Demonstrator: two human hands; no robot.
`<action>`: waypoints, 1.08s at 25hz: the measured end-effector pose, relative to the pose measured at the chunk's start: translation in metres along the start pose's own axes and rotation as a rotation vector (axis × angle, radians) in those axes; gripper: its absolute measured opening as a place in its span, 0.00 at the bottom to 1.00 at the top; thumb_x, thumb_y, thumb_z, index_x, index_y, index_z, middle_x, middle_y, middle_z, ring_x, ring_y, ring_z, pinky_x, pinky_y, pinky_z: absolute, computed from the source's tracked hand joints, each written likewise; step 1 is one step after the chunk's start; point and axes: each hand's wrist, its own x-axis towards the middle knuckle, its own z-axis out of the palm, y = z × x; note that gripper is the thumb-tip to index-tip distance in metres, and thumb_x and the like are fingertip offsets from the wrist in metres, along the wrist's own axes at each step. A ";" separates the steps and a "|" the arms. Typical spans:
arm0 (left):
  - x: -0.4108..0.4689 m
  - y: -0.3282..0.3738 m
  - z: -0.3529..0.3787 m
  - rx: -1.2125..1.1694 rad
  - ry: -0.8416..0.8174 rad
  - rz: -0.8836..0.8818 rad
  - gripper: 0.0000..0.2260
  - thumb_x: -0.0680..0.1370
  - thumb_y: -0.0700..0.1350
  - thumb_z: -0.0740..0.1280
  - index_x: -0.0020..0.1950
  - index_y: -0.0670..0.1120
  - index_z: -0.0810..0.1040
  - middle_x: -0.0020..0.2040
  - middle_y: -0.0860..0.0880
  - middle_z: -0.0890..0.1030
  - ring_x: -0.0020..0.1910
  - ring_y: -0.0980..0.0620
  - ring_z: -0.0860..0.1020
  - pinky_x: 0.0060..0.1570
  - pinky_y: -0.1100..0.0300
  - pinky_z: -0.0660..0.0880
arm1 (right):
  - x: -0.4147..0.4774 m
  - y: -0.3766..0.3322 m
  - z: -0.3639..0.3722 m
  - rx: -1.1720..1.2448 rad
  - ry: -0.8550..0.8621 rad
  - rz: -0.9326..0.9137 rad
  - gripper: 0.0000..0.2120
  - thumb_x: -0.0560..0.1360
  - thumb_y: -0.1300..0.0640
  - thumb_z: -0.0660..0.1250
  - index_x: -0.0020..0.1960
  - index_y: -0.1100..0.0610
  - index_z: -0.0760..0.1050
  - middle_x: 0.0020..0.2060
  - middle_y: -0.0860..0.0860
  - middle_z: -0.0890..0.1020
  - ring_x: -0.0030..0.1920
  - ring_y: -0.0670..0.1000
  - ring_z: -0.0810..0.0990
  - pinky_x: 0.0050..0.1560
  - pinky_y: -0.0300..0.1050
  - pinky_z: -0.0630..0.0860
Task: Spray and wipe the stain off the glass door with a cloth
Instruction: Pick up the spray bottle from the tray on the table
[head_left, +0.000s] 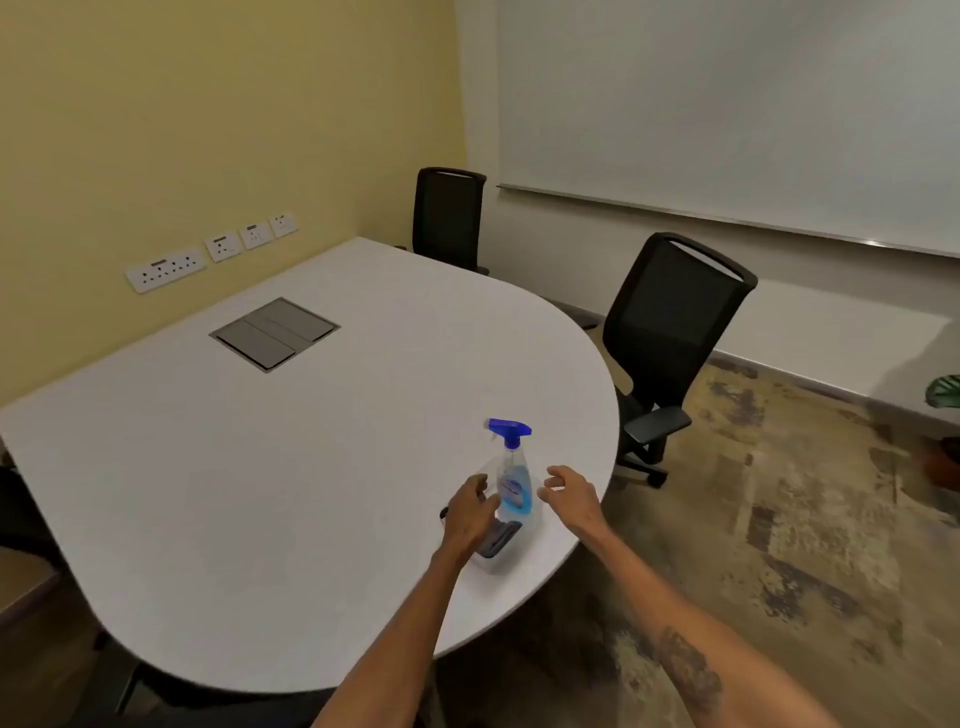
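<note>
A clear spray bottle (514, 483) with a blue trigger head and blue liquid stands upright in a clear plastic container (501, 561) near the rounded right edge of the white table (260, 493). A dark folded cloth (501, 535) lies in the same container, in front of the bottle. My left hand (470, 512) hovers just left of the bottle with fingers apart, partly covering the container. On the bottle's other side, my right hand (571, 493) is open and holds nothing. No glass door is in view.
Two black mesh office chairs (670, 332) (449, 218) stand along the table's far right side. A grey cable hatch (274, 333) is set into the tabletop. Wall sockets (166, 267) line the yellow wall. A whiteboard (727, 104) hangs at right; a potted plant (945, 395) sits at the far right.
</note>
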 end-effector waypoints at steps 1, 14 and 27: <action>0.011 0.001 0.000 -0.021 -0.012 -0.007 0.21 0.83 0.45 0.65 0.75 0.44 0.68 0.72 0.43 0.75 0.67 0.44 0.77 0.68 0.51 0.76 | 0.012 -0.004 0.004 0.001 0.007 0.004 0.23 0.80 0.59 0.68 0.73 0.58 0.69 0.69 0.57 0.76 0.68 0.56 0.77 0.66 0.48 0.75; 0.091 -0.014 -0.020 -0.032 -0.223 -0.078 0.24 0.83 0.45 0.63 0.79 0.45 0.63 0.78 0.45 0.69 0.72 0.44 0.73 0.71 0.51 0.71 | 0.108 -0.026 0.062 0.194 0.075 0.142 0.22 0.76 0.57 0.73 0.67 0.61 0.73 0.62 0.58 0.80 0.63 0.60 0.79 0.64 0.50 0.74; 0.130 -0.016 -0.011 -0.028 -0.309 0.026 0.53 0.63 0.69 0.76 0.79 0.47 0.59 0.75 0.48 0.67 0.75 0.48 0.66 0.78 0.48 0.62 | 0.081 -0.077 0.030 0.233 0.276 -0.154 0.15 0.74 0.49 0.74 0.56 0.55 0.78 0.47 0.48 0.82 0.45 0.48 0.81 0.49 0.34 0.74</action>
